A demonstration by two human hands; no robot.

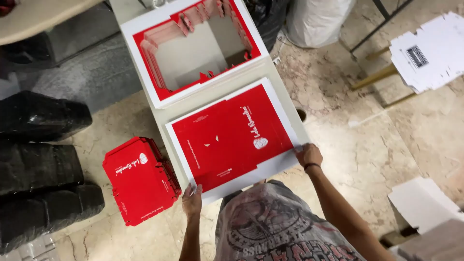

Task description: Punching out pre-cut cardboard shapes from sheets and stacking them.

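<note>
**boxfold_newbie:** What's in hand here? Looks like a flat sheet.

**cardboard_dan:** Yeah, a flat red carton blank [232, 137] with a white border, lying on the near end of the narrow pale table [166, 113], turned a bit askew to the table's edges. The left hand [192, 200] is pinched on its near-left corner, and the right hand [309, 154] is closed on the right corner, fingers on the edge. Hands well apart, one per corner.

**boxfold_newbie:** Any tips for handling it at this stage?

**cardboard_dan:** My take: keep the grip out at the corners like that so the sheet stays flat and doesn't buckle in the middle, and keep it fully backed by the table, since the near edge already hangs over slightly.

**boxfold_newbie:** What's around it?

**cardboard_dan:** Just beyond it, at the far end of the table, there's a red and white frame jig [193, 46] with an open rectangular well. On the floor to the left, just beside the table, sits a stack of red blanks [140, 181]. Further left are black bags [41, 164]. Far right, a stack of white blanks [427, 50] on a stand, and more white sheets [423, 203] near right.
</note>
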